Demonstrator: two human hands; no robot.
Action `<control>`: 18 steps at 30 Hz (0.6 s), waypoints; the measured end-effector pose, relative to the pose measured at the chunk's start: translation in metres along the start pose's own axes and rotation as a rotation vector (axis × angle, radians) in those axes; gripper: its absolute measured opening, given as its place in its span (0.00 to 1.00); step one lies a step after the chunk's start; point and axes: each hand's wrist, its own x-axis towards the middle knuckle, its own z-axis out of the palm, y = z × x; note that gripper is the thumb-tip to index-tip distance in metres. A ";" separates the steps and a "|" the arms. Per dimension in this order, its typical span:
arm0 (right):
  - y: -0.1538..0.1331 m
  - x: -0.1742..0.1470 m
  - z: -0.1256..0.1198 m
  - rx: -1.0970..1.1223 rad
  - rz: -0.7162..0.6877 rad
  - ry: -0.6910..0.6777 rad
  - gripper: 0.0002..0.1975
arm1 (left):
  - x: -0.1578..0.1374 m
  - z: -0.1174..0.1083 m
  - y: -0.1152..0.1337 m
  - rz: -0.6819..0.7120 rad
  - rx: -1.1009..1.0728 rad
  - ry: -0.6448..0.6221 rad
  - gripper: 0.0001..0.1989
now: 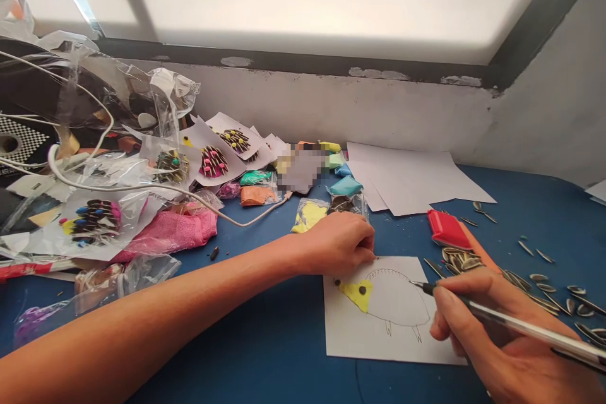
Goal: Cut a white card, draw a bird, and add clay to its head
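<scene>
A white sheet of paper point(345, 334) lies on the blue table. On it is a line drawing of a hedgehog-like animal point(400, 303) with two small legs. Its pointed head is filled with yellow clay point(355, 293) and has a dark round eye and nose. In my right hand point(502, 334) is a pen point(506, 322), its tip touching the body's upper right outline. Short marks run inside the upper outline. My left hand point(338, 237), closed with its fingers curled under, rests at the paper's top edge. What lies inside those fingers is hidden.
Sunflower seeds point(534, 290) are scattered at right beside a red clay packet point(449, 230). Blank sheets point(411, 180) lie by the wall. More clay packets point(258, 194), a white cable point(203, 189), a pink cloth point(173, 230) and finished seed-covered figures point(97, 218) fill the left.
</scene>
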 end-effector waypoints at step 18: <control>0.005 0.006 0.024 0.076 -0.046 -0.153 0.11 | -0.002 0.006 -0.002 0.091 0.029 0.076 0.04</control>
